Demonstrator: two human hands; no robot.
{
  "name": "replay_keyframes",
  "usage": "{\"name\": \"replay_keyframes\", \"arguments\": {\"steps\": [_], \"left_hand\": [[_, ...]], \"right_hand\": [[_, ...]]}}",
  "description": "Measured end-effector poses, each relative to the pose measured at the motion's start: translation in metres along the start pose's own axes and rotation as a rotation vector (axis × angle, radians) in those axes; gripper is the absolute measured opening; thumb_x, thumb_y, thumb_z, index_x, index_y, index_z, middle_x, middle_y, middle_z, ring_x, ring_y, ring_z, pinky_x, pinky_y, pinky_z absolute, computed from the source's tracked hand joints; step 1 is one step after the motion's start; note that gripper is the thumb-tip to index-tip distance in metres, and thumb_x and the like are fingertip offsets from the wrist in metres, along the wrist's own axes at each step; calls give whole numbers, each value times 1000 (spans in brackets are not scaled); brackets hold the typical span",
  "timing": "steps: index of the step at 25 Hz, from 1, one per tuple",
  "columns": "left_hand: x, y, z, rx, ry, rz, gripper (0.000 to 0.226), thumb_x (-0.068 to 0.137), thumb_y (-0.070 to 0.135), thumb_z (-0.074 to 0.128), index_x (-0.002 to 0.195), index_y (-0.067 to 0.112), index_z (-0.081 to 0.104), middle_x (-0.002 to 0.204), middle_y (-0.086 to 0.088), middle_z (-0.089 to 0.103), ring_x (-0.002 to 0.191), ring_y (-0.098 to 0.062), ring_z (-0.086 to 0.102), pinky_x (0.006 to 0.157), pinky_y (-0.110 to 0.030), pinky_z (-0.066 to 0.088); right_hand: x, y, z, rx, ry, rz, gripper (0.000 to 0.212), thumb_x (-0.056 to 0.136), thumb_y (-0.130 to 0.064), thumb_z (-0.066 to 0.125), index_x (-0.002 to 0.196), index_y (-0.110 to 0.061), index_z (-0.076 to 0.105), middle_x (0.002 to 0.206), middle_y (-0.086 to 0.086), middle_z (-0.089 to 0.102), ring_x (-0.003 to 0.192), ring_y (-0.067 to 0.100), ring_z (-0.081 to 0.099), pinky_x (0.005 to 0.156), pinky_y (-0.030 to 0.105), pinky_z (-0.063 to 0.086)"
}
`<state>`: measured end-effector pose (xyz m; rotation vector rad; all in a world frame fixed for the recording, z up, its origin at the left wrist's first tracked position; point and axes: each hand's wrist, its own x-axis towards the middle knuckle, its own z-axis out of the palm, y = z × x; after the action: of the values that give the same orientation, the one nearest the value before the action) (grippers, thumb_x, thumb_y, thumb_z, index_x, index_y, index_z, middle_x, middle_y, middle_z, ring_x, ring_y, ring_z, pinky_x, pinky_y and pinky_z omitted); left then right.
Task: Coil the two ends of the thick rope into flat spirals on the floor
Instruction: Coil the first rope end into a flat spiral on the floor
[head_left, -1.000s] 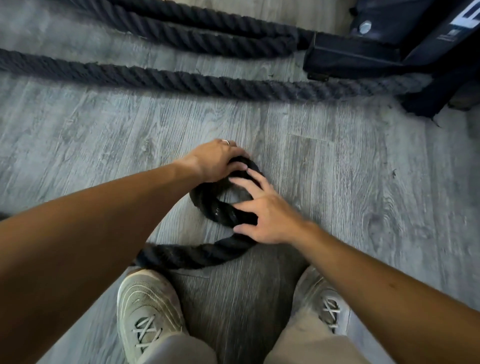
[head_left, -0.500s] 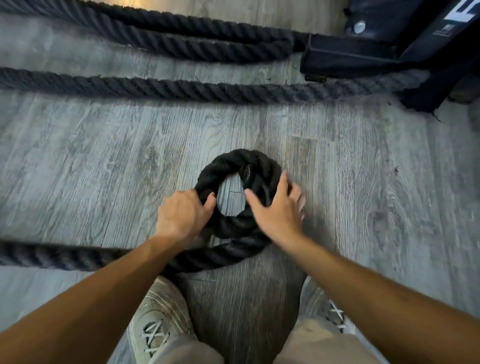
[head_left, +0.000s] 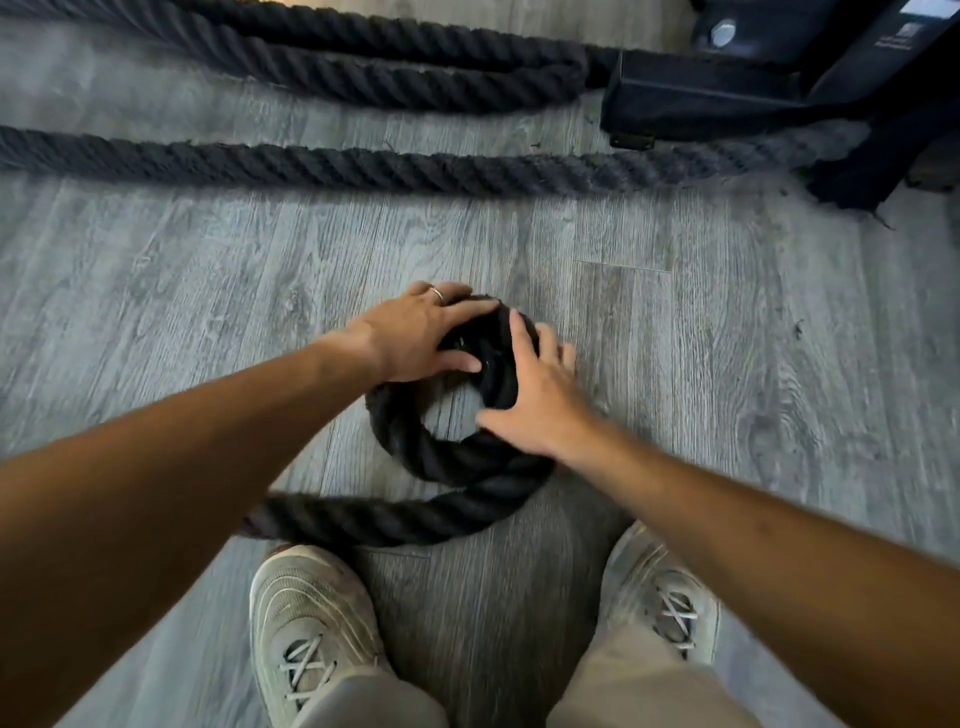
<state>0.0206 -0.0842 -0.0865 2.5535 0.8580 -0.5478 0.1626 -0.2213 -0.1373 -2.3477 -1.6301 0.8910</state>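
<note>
A thick black rope end forms one small ring (head_left: 415, 452) on the grey wood floor in front of my feet. Its tail (head_left: 389, 519) runs off to the left under my left forearm. My left hand (head_left: 415, 332) lies over the far left of the ring, with fingers across the rope and thumb inside the loop. My right hand (head_left: 535, 400) straddles the ring's right side, thumb at the inner edge and fingers draped over the outside. The rope's tip is hidden under my hands.
Long stretches of the same rope lie across the floor farther away, one (head_left: 363, 166) straight and others (head_left: 389, 78) doubled behind it. A black machine base (head_left: 727, 98) stands at the far right. My shoes (head_left: 311, 613) (head_left: 665, 597) are just behind the ring.
My left hand has gone from the ring's near left side to its far side. My right hand has slid along the right side, and the ring's tail has swung closer to my shoes.
</note>
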Motion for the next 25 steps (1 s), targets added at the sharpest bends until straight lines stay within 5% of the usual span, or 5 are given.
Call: {"name": "replay_keyframes", "arguments": {"steps": [5, 9, 12, 20, 25], "left_hand": [[-5, 21, 21, 49, 195, -341, 85, 90, 74, 39, 138, 4, 39, 138, -23, 48, 119, -41, 50, 103, -47, 39], [-17, 36, 19, -330, 152, -624, 92, 83, 75, 55, 134, 1, 33, 143, -27, 42, 125, -44, 52, 96, -48, 46], [-28, 26, 26, -568, 48, -741, 101, 73, 72, 71, 136, 7, 26, 134, -20, 53, 109, -40, 63, 86, -46, 57], [-14, -4, -2, -381, -252, -492, 144, 49, 59, 93, 155, 50, -5, 161, -14, 17, 141, -41, 38, 114, -54, 35], [-27, 10, 22, -554, -136, -645, 128, 56, 66, 87, 153, 34, 9, 152, -21, 29, 128, -41, 50, 101, -52, 51]], "right_hand": [[46, 20, -69, -211, -104, -200, 124, 67, -50, 85, 160, -41, 4, 165, -3, 16, 146, 28, 17, 113, 56, 29], [-7, 25, -32, 71, 153, 426, 135, 62, -73, 78, 158, -35, -8, 162, 10, 9, 147, 38, 12, 114, 60, 22], [-45, 22, 3, 263, 248, 587, 120, 70, -67, 74, 158, -28, 4, 150, 13, 24, 137, 38, 23, 108, 59, 30], [7, 34, -25, 21, -2, 106, 112, 73, -51, 77, 159, -25, 11, 149, 7, 25, 136, 34, 25, 110, 49, 36], [44, 26, -67, -52, -56, -97, 103, 75, -51, 78, 159, -36, 20, 141, -3, 35, 129, 25, 30, 103, 53, 44]]}}
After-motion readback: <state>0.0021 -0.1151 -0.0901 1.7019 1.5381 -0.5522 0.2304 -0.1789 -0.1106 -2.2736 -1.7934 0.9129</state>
